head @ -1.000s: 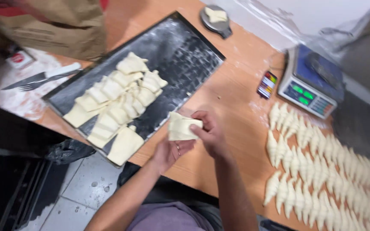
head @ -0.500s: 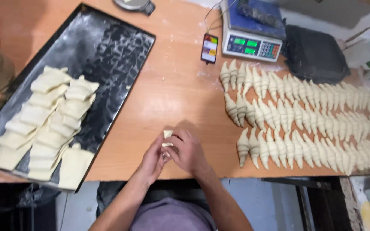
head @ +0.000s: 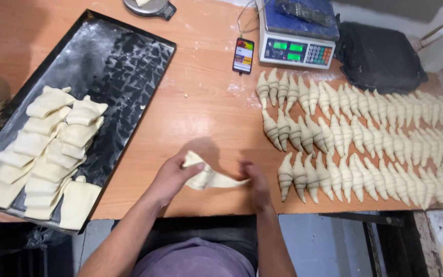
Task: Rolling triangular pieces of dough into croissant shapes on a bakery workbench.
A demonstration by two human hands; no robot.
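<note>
Pale dough strip (head: 212, 177) stretches between our left hand (head: 173, 177) and right hand (head: 255, 182), each pinching one end, just above the wooden bench's (head: 201, 118) near edge. Rolled croissants (head: 365, 133) line its right side; a floured black tray (head: 103, 66) of dough sheets (head: 47, 154) fills the left, a scale (head: 296, 38) at the far edge.

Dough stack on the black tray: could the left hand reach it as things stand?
Probably yes: bare tabletop lies between the left hand and the dough stack, but both hands now hold a stretched dough piece.
</note>
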